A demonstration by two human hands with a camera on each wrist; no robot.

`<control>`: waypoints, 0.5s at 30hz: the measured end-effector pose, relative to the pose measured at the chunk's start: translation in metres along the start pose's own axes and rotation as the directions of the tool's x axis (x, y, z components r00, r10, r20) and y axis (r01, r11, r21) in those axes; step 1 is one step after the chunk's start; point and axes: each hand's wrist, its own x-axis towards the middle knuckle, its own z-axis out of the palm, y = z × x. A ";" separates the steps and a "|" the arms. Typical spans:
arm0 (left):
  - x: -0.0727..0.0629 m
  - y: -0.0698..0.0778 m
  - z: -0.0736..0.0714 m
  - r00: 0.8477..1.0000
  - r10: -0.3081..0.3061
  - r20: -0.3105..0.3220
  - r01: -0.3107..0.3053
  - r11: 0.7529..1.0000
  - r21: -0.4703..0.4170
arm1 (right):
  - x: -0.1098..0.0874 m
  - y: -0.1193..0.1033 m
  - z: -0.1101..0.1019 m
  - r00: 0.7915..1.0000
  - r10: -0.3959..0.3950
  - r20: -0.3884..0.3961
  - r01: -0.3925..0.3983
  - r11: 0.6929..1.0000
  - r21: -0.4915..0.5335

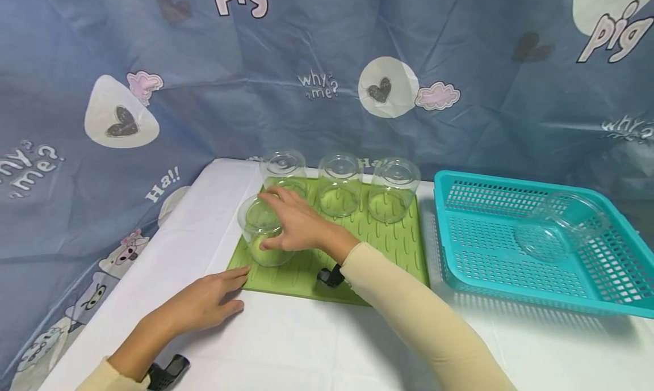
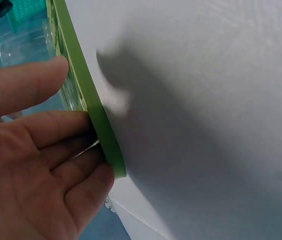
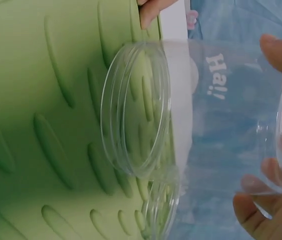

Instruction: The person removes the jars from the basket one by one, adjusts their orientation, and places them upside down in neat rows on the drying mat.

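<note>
My right hand (image 1: 301,223) grips a clear plastic jar (image 1: 254,244) around its base end, thumb on one side and fingers on the other. The jar is upside down over the front left of a green ridged mat (image 1: 306,277). Its ringed rim faces the mat in the right wrist view, close over the ridges. At the mat's front left corner, my left hand (image 1: 204,301) touches the edge with extended fingertips (image 2: 101,177), thumb held apart. Behind the gripped jar, three similar clear jars stand upside down in a row: left (image 1: 285,167), middle (image 1: 339,178) and right (image 1: 394,189).
A turquoise perforated basket (image 1: 449,255) stands to the right of the mat, with another clear jar (image 1: 577,218) lying tilted inside. White cloth (image 1: 286,340) covers the table. A blue printed curtain (image 1: 327,124) hangs behind the back row of jars.
</note>
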 end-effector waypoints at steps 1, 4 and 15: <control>0.000 0.000 0.000 1.000 0.000 0.001 0.000 1.000 -0.002 | 0.000 0.000 0.000 1.000 0.000 -0.002 0.000 1.000 -0.002; -0.001 0.000 0.000 1.000 0.004 0.001 -0.004 1.000 -0.004 | 0.001 0.001 0.000 1.000 0.001 -0.005 -0.001 1.000 0.000; -0.001 -0.006 0.001 0.996 0.023 -0.081 -0.028 0.998 -0.064 | -0.003 -0.001 -0.003 1.000 0.019 -0.002 -0.019 0.999 0.037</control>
